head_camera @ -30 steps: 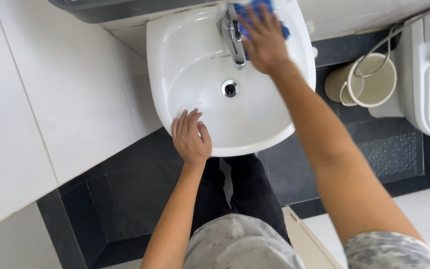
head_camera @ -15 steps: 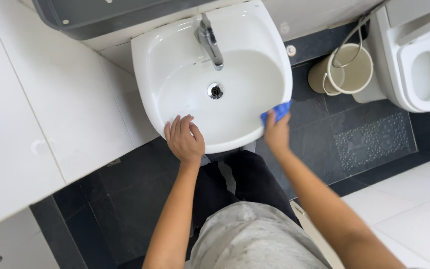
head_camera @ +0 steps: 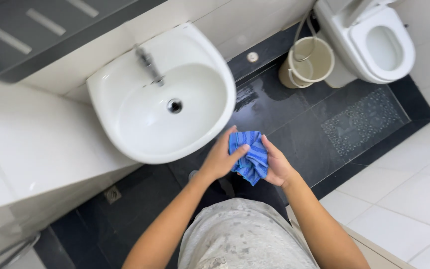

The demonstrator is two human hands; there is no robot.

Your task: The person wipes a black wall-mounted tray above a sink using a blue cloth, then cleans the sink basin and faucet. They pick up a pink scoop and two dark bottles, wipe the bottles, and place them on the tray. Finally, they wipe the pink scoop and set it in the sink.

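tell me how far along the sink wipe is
Done, it seems: the sink bowl looks white and free of marks. In hand: both hands, left hand and right hand, bunch the blue cloth in front of the sink, off its surface. Left: cannot tell; the tap is blurred.

Bright, even light, glare on the wet dark floor [head_camera: 269, 99] (left edge slightly blurred), soft shadows.

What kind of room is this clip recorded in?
A bathroom, most likely in a home: a white ceramic wall-hung washbasin with a metal tap, a white toilet with its lid up, and a beige plastic bucket on the dark tiled floor.
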